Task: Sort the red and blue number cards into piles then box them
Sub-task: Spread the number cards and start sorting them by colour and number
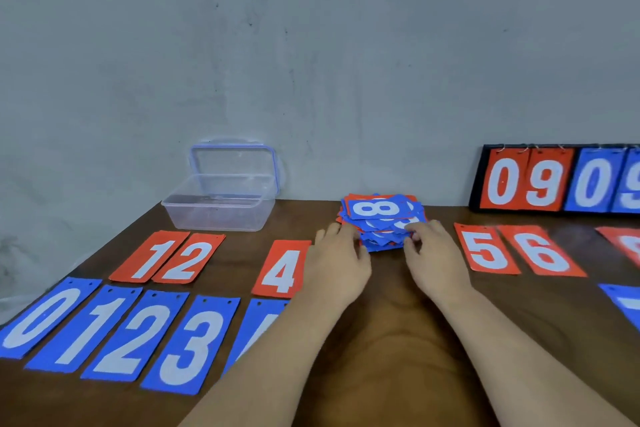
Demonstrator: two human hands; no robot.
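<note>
**Gripping the mixed pile from both sides**

Clasping the mixed pile (379,224) of red and blue number cards between the left hand (337,262) and the right hand (434,255), just ahead of both on the brown table (388,322). Bending the left fingers (332,232) in against the pile's near-left edge, tips tucked at the lower cards. Curling the right fingers (420,229) over the near-right corner, pinching the loose cards there. Half closed on the stack, neither hand flat nor fully clenched. On top of the pile, just beyond the fingertips: a blue 8 card (375,209), turned sideways.

Just left of the left hand: a red 4 card (282,269). Further left, side by side: a red 1 card (152,255) and a red 2 card (188,258). Nearer than those, left of the left forearm: a row of blue cards (135,336) reading 0, 1, 2, 3, then one more blue card (258,319) partly hidden under that forearm.

Just right of the right hand: a red 5 card (486,250) and a red 6 card (542,251), edges touching.

Ahead and left of the left hand, well apart: a clear plastic box (214,218), open, its lid (235,159) propped upright behind it. Ahead and right of the right hand, by the wall: a scoreboard stand (554,184) showing 0 9 in red, 0 9 in blue.
</note>
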